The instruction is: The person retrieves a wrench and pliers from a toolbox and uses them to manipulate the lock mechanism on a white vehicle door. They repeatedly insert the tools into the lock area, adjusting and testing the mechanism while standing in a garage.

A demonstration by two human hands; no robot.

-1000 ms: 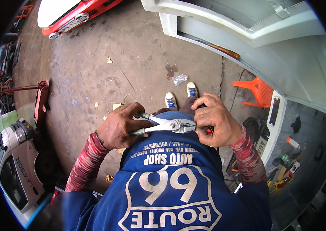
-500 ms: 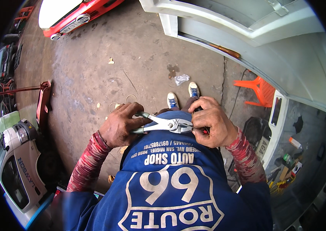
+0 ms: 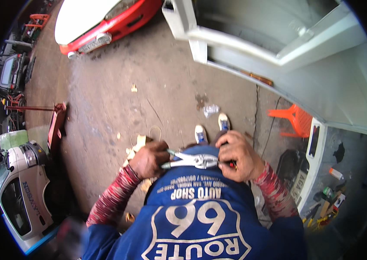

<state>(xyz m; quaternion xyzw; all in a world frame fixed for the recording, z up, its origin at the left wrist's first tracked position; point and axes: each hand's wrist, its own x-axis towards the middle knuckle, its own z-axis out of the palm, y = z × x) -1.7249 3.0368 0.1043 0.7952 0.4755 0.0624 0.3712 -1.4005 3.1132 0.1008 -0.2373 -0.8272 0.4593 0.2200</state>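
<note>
My left hand (image 3: 150, 159) is closed around the green-tinted handles of silver pliers (image 3: 199, 161), held sideways in front of my blue shirt (image 3: 192, 212). The jaws point to the right and reach the fingertips of my right hand (image 3: 240, 159). Its thumb and fingers are pinched on a small dark piece with a bit of red (image 3: 233, 164). Most of that piece is hidden by the fingers, so its kind does not show. Whether the jaws bite on it I cannot tell.
A pale vehicle body panel (image 3: 253, 56) rises at the upper right, with an orange plastic chair (image 3: 296, 120) beneath it. Tools and bottles (image 3: 329, 197) lie at lower right. A red and white car (image 3: 105, 32), a red floor jack (image 3: 57, 123) and a white vehicle cab (image 3: 23, 190) stand leftward.
The view has tilted, so everything sits lower and slightly to the right. The pliers' handles look closer together, with my left fingers wrapped more fully round them.
</note>
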